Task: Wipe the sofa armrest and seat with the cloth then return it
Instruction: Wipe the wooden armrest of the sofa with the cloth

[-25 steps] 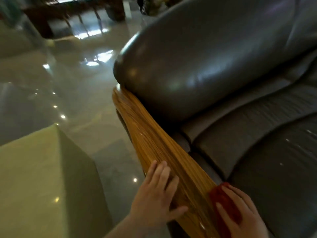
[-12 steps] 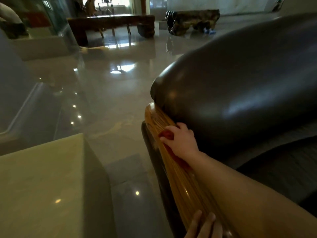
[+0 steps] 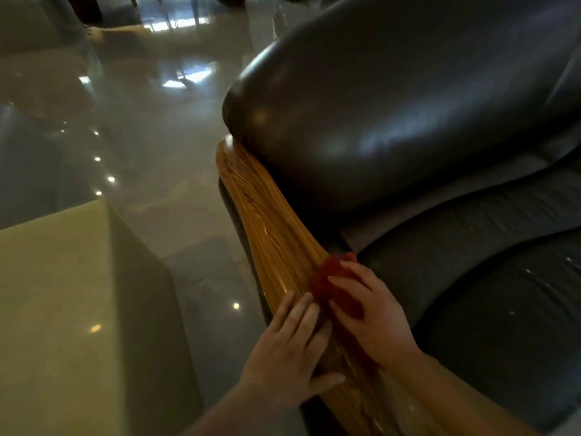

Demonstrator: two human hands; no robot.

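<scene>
Right hand (image 3: pixel 374 313) is pressing the red cloth (image 3: pixel 333 286) flat onto the wooden armrest (image 3: pixel 270 234), fingers spread over it, so its grip is holding the cloth. Half a second ago this hand was reaching far up near the armrest's top end; now it is pulling back down toward the near end, so one full stroke looks done. Left hand (image 3: pixel 289 350) is lying open and flat on the armrest just beside the cloth, bracing, gripping nothing. Dark leather seat (image 3: pixel 490 297) likely still needs wiping, armrest pass probably finishing.
</scene>
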